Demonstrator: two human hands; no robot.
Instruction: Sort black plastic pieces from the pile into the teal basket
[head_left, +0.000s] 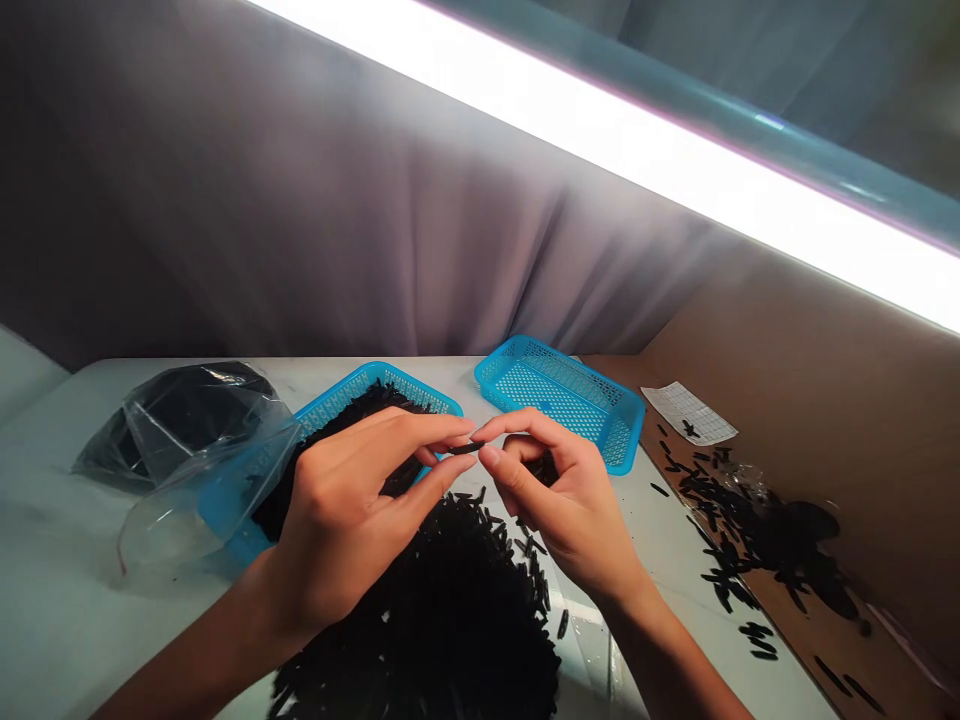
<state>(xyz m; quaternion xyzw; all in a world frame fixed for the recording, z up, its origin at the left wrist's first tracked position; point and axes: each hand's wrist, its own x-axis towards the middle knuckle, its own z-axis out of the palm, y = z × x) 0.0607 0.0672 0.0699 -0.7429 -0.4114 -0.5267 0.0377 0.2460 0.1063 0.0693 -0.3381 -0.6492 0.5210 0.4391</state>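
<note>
Black piece: here it is, the slim black piece (466, 448), up over the far edge of the heap (465, 620).
Your left hand: your left hand (352, 510) has its left end between thumb and forefinger.
Your right hand: your right hand (574, 510) pinches the other end; dark bits show by its curled fingers, held or behind, you can't tell.
Handling: looks light and stiff, probably brittle; you'd want a gentle pinch near both ends.
Writing: none you can read; the gridded sheet (720, 428), right of the heap, shows only lines.
</note>
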